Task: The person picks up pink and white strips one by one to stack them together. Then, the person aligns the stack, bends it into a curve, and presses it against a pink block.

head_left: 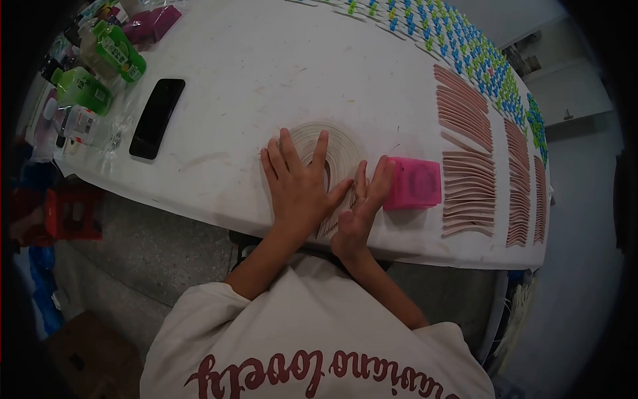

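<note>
On the white table lies a flat coil of pale strips (342, 139), curved into a loop whose ends point toward my body. My left hand (297, 183) rests palm down on the left part of the coil, its fingers spread. Beside it, my right hand (361, 209) is turned on its side at the coil's right edge, fingers stretched out and holding nothing I can see. Its fingertips are next to a bright pink block (413, 183); whether they touch it I cannot tell. Part of the coil is hidden under my hands.
Rows of pinkish strips (469, 193) lie at the right. Many small blue and green pieces (458, 50) cover the back right. A black phone (157, 120) lies at the left, near green bottles (119, 52). A red stool (73, 211) stands below the table's left edge.
</note>
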`<state>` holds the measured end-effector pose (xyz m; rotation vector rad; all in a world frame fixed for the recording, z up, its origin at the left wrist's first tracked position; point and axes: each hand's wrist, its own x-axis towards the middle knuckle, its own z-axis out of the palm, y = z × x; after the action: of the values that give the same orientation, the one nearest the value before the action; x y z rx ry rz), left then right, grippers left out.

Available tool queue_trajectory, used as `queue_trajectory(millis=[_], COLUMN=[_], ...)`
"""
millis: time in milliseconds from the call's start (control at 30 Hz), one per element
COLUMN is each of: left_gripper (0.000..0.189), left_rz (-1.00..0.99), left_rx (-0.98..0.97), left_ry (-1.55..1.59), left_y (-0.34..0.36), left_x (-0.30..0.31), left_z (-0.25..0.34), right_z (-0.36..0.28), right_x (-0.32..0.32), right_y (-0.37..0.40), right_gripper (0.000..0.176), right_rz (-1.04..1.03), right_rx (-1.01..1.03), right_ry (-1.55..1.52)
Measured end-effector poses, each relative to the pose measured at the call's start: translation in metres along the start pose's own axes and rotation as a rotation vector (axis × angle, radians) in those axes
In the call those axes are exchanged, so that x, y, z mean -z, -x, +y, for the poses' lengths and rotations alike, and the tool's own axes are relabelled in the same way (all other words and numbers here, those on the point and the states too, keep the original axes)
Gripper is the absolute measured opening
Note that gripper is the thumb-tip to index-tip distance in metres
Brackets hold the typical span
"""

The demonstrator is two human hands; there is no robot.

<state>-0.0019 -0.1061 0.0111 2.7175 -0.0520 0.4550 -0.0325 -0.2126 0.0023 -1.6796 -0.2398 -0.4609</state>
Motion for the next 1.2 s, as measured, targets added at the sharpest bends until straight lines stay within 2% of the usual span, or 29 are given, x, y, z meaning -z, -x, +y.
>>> queue_trajectory(millis=[100,433,600,833,967,1067,1133,1167,1200], left_gripper=[0.081,0.073,0.068,0.053,0.053,0.064,0.083,0.083,0.093], left_rz=[0.02,0.026,0.009,0.022,-0.04,-0.09,-0.234,-0.234,-0.332], left_rx=[-0.005,-0.022,-0.018,-0.072,-0.129,-0.158,-0.222,-0.229,-0.177], left_ry=[-0.034,-0.078,-0.017,-0.066,-0.013,0.053,0.064,0.062,0.021], left_y=[0.001,0.001,0.001,0.001,-0.007,-0.014,-0.023,-0.028,-0.035], left_x=[-0.004,-0.009,-0.002,-0.004,0.007,0.023,0.04,0.049,0.058], left_z=[-0.001,-0.003,-0.003,-0.015,-0.034,-0.044,-0.052,-0.055,-0.059], right_z=[-0.001,-0.003,-0.002,-0.001,-0.002,-0.001,0.001,0.003,0.002], right_x=[-0.001,-0.001,0.002,0.004,0.011,0.01,0.01,0.01,0.01], right_y=[0.004,0.004,0.002,0.002,0.001,0.001,0.002,0.003,0.002], right_gripper=[0.116,0.11,0.096,0.088,0.08,0.08,0.08,0.08,0.079], right_rz=[-0.005,-0.009,-0.002,0.035,-0.047,-0.069,-0.07,-0.069,-0.07], right_rx=[-0.073,-0.087,-0.043,-0.087,-0.108,-0.112,-0.115,-0.098,-0.081], right_ry=[-0.043,-0.025,-0.035,-0.019,0.073,0.116,0.125,0.131,0.136])
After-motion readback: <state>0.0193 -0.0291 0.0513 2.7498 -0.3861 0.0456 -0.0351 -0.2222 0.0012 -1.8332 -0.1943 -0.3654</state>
